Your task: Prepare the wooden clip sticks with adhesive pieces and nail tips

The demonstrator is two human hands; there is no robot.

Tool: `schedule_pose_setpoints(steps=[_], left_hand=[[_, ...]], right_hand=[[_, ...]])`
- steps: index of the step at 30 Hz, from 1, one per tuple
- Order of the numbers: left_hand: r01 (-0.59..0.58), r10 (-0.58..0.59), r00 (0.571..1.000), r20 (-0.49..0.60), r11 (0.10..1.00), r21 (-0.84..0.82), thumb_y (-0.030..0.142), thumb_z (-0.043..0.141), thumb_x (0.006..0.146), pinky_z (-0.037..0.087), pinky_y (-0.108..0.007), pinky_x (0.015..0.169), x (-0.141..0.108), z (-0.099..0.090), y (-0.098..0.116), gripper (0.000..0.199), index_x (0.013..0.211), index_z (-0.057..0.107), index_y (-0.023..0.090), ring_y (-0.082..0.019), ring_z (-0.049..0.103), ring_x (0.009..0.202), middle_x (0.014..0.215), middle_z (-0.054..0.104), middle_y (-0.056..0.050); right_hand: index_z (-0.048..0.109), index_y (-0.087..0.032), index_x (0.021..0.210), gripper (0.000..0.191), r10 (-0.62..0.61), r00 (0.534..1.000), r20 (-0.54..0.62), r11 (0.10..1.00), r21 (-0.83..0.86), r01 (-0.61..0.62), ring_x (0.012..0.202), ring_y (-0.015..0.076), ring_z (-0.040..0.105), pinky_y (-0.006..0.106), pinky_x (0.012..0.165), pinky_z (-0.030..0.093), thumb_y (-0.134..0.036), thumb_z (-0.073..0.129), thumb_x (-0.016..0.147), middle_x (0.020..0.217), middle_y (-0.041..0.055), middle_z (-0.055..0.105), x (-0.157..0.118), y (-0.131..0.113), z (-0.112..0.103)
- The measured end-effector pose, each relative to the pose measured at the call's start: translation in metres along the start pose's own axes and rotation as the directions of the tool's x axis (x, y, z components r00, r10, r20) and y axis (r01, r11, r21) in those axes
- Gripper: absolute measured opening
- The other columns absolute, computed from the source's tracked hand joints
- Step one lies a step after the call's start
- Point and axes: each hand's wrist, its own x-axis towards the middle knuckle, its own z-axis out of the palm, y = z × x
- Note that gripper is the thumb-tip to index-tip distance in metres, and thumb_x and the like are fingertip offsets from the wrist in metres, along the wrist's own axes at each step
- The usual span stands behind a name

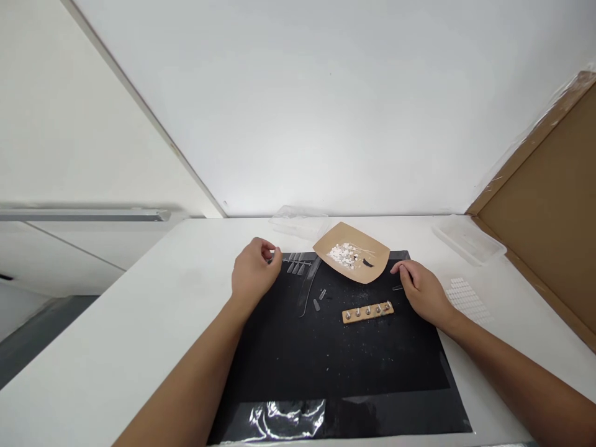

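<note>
My left hand point(256, 267) is at the back left of a black mat point(298, 360), its thumb and finger pinched at the end of a strip of clear nail tips point(298, 264). My right hand point(416, 288) rests at the mat's right edge, loosely curled, with a finger reaching past the thumb and nothing visible in it. A small clear piece point(397, 287) lies beside its fingers. Between my hands is a wooden stand point(367, 312) with several small metal posts. Left of it lie two loose clear nail tips point(316, 305).
Behind the stand, a brown paper tray point(377, 248) holds white bits and a dark sliver. A curved clear strip point(307, 288) lies left of it. Clear plastic boxes point(470, 242) and a sheet of white tabs point(468, 299) are at right, beside a cardboard box point(554, 186).
</note>
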Motion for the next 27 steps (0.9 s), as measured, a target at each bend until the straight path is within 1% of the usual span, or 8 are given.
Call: schedule_pose_setpoints(steps=[4, 6, 8, 12, 15, 20, 23, 27], left_hand=[[-0.146, 0.123, 0.976, 0.177, 0.981, 0.126, 0.043, 0.061, 0.091, 0.043, -0.033, 0.064, -0.009, -0.003, 0.012, 0.02, 0.088, 0.061, 0.024, -0.023, 0.065, 0.082, 0.088, 0.07, -0.003], [-0.216, 0.162, 0.945, 0.283, 0.961, 0.172, 0.047, 0.061, 0.091, 0.044, -0.034, 0.063, -0.013, -0.004, 0.015, 0.024, 0.088, 0.062, 0.024, -0.024, 0.066, 0.083, 0.09, 0.071, -0.003], [-0.303, 0.23, 0.912, 0.339, 0.936, 0.18, 0.051, 0.06, 0.091, 0.047, -0.035, 0.066, -0.016, -0.004, 0.015, 0.028, 0.092, 0.064, 0.023, -0.025, 0.067, 0.089, 0.097, 0.071, -0.004], [-0.429, 0.355, 0.876, 0.328, 0.883, 0.189, 0.054, 0.058, 0.094, 0.053, -0.038, 0.078, -0.019, 0.0, 0.012, 0.037, 0.112, 0.07, 0.024, -0.029, 0.065, 0.108, 0.116, 0.068, -0.008], [-0.445, 0.362, 0.866, 0.345, 0.873, 0.201, 0.052, 0.052, 0.097, 0.056, -0.04, 0.083, -0.019, 0.004, 0.007, 0.041, 0.121, 0.073, 0.026, -0.031, 0.064, 0.113, 0.121, 0.066, -0.01], [-0.486, 0.375, 0.818, 0.437, 0.857, 0.174, 0.05, 0.049, 0.1, 0.057, -0.041, 0.091, -0.014, 0.008, -0.002, 0.045, 0.127, 0.075, 0.026, -0.029, 0.065, 0.113, 0.126, 0.064, -0.009], [-0.498, 0.379, 0.813, 0.442, 0.846, 0.19, 0.052, 0.051, 0.099, 0.058, -0.042, 0.091, -0.015, 0.007, -0.002, 0.045, 0.128, 0.075, 0.027, -0.031, 0.065, 0.114, 0.127, 0.064, -0.009], [-0.51, 0.38, 0.811, 0.446, 0.832, 0.217, 0.041, 0.048, 0.101, 0.059, -0.039, 0.084, -0.019, 0.007, 0.003, 0.04, 0.123, 0.077, 0.024, -0.03, 0.067, 0.109, 0.117, 0.068, -0.011]], right_hand=[[0.066, -0.026, 0.109, 0.033, 0.037, 0.994, 0.098, 0.994, -0.103, -0.027, 0.107, 0.0224, 0.069, 0.036, 0.09, 0.049, -0.03, 0.033, 0.108, 0.116, 0.0032, 0.073, -0.001, 0.001, 0.001], [0.066, -0.026, 0.11, 0.033, 0.046, 0.991, 0.123, 0.992, -0.121, -0.031, 0.106, 0.0221, 0.069, 0.036, 0.089, 0.049, -0.028, 0.033, 0.108, 0.116, 0.0028, 0.074, -0.003, 0.0, 0.0], [0.066, -0.026, 0.111, 0.033, 0.055, 0.99, 0.132, 0.991, -0.131, -0.037, 0.105, 0.0222, 0.07, 0.035, 0.087, 0.049, -0.027, 0.033, 0.108, 0.115, 0.0027, 0.075, -0.003, -0.001, -0.001], [0.065, -0.026, 0.112, 0.031, 0.091, 0.987, 0.135, 0.986, -0.154, -0.07, 0.103, 0.0231, 0.071, 0.035, 0.084, 0.047, -0.027, 0.034, 0.108, 0.113, 0.0023, 0.076, -0.004, -0.002, -0.001], [0.064, -0.027, 0.112, 0.031, 0.113, 0.985, 0.13, 0.984, -0.153, -0.093, 0.1, 0.0229, 0.071, 0.035, 0.082, 0.047, -0.029, 0.033, 0.109, 0.11, 0.0018, 0.077, -0.003, -0.001, -0.001], [0.064, -0.028, 0.112, 0.032, 0.15, 0.981, 0.122, 0.983, -0.124, -0.135, 0.091, 0.0219, 0.071, 0.033, 0.077, 0.045, -0.032, 0.032, 0.11, 0.104, 0.0013, 0.076, -0.003, -0.003, -0.002], [0.064, -0.028, 0.112, 0.03, 0.162, 0.979, 0.128, 0.983, -0.111, -0.148, 0.089, 0.022, 0.071, 0.033, 0.075, 0.045, -0.032, 0.034, 0.109, 0.1, 0.001, 0.076, -0.003, -0.003, -0.002], [0.063, -0.028, 0.113, 0.034, 0.178, 0.978, 0.111, 0.982, -0.081, -0.169, 0.081, 0.0222, 0.07, 0.034, 0.072, 0.044, -0.035, 0.031, 0.11, 0.091, 0.0006, 0.074, -0.003, -0.001, -0.001]])
